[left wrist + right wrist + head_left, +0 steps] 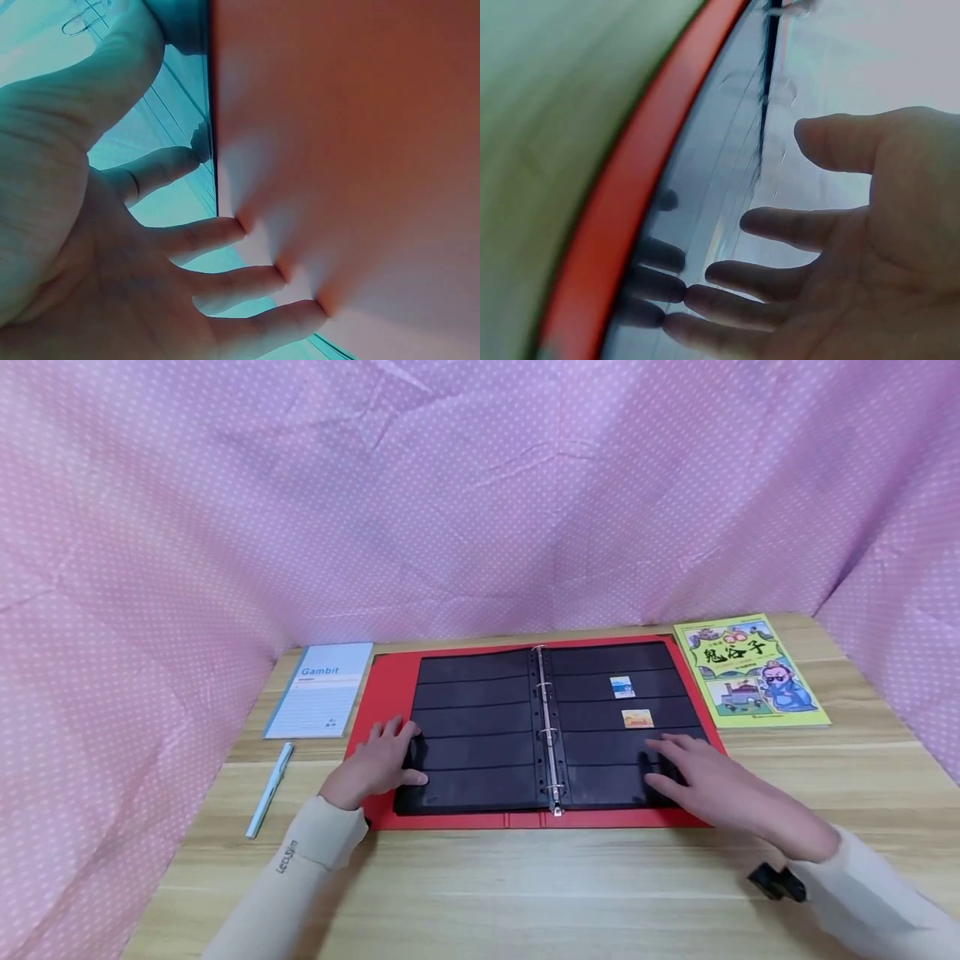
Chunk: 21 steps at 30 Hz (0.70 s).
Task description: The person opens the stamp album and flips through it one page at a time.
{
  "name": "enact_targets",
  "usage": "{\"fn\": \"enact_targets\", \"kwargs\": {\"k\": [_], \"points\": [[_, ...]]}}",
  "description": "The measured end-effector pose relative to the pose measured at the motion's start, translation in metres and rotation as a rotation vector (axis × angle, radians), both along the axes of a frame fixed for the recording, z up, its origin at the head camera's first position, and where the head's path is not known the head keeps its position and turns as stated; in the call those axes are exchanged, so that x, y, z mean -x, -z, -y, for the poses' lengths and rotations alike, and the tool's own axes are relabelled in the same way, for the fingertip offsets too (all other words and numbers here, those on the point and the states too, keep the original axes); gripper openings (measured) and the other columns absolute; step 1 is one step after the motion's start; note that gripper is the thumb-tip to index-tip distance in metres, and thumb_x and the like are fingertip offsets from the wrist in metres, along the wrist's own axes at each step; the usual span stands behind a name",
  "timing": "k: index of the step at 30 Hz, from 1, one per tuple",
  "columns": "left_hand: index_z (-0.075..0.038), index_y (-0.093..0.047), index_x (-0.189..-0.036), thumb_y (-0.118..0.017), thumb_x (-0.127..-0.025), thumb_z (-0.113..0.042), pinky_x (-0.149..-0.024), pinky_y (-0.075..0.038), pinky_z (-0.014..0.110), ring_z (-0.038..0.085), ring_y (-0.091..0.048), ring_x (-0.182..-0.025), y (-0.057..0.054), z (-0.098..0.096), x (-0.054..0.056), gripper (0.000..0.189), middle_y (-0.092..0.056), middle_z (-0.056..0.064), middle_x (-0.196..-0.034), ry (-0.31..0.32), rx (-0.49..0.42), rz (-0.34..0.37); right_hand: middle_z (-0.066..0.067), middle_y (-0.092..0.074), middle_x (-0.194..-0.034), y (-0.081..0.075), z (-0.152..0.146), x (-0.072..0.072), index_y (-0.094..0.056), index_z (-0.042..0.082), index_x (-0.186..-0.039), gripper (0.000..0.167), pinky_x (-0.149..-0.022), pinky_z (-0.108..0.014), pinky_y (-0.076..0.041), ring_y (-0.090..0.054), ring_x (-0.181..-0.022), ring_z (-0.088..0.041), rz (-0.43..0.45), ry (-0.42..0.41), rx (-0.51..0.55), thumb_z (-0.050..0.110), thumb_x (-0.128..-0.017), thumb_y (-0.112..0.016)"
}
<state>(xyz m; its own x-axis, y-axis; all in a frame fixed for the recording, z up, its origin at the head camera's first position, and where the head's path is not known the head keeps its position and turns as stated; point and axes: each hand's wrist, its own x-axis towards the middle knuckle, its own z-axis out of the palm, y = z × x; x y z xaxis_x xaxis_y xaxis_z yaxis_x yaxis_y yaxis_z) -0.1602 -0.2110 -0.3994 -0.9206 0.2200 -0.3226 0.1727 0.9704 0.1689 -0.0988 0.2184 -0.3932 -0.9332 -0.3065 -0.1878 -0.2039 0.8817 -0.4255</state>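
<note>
A red ring binder (525, 819) lies spread flat on the wooden table, with black pocket pages on both sides of its metal rings (548, 735). On the right page (607, 787) sit a blue-and-white stamp (622, 687) and, below it, an orange-yellow stamp (637, 719). My left hand (372, 766) rests at the outer edge of the left page (480, 752); in the left wrist view, several straight fingertips (276, 276) touch the red cover (352, 150). Fingers spread, my right hand (708, 781) is at the lower right of the right page, its fingertips mirrored in the glossy sheet.
To the left of the binder are a light blue notebook (318, 702) marked Gambit and a pale blue pen (270, 789). A yellow-green comic-style book (750, 672) lies at the back right. Pink dotted cloth (480, 510) hangs behind the table (525, 893).
</note>
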Motion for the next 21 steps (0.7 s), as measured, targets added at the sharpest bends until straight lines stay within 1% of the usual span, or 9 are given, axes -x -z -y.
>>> {"fn": "enact_targets", "kwargs": {"k": [4,9,14,21], "points": [[-0.01,-0.039,-0.135,-0.079,-0.075,-0.036,-0.094,-0.035,0.064,0.044,-0.028,-0.127,0.0,0.001,-0.001,0.077,-0.027,0.023,-0.145,0.004,0.001,-0.005,-0.034,-0.037,-0.137,0.006,-0.021,-0.011,-0.049,-0.001,-0.135,0.065,-0.092,-0.066,-0.034,-0.033,-0.123,-0.052,0.007,0.041,-0.018,0.046,-0.09,-0.059],[-0.009,-0.039,-0.134,-0.078,-0.075,-0.039,-0.092,-0.038,0.062,0.044,-0.03,-0.124,-0.001,0.001,-0.001,0.077,-0.028,0.024,-0.143,0.02,0.02,-0.015,-0.036,-0.038,-0.135,0.011,-0.032,-0.018,-0.049,-0.005,-0.132,0.068,-0.091,-0.066,-0.035,-0.035,-0.12,-0.052,-0.024,0.052,-0.026,0.048,-0.091,-0.057],[-0.009,-0.039,-0.134,-0.078,-0.075,-0.04,-0.092,-0.038,0.062,0.044,-0.03,-0.124,0.0,0.001,0.0,0.077,-0.028,0.024,-0.143,0.019,0.025,-0.012,-0.038,-0.038,-0.133,0.01,-0.034,-0.016,-0.048,-0.007,-0.132,0.067,-0.09,-0.065,-0.035,-0.037,-0.117,-0.052,-0.023,0.07,-0.04,0.047,-0.092,-0.055],[-0.009,-0.038,-0.134,-0.078,-0.075,-0.041,-0.092,-0.037,0.063,0.043,-0.029,-0.125,0.0,0.0,0.002,0.078,-0.028,0.023,-0.143,0.02,0.023,-0.011,-0.039,-0.037,-0.133,0.009,-0.038,-0.012,-0.048,-0.007,-0.132,0.072,-0.087,-0.064,-0.038,-0.039,-0.113,-0.051,-0.004,0.056,-0.083,0.051,-0.091,-0.055]]}}
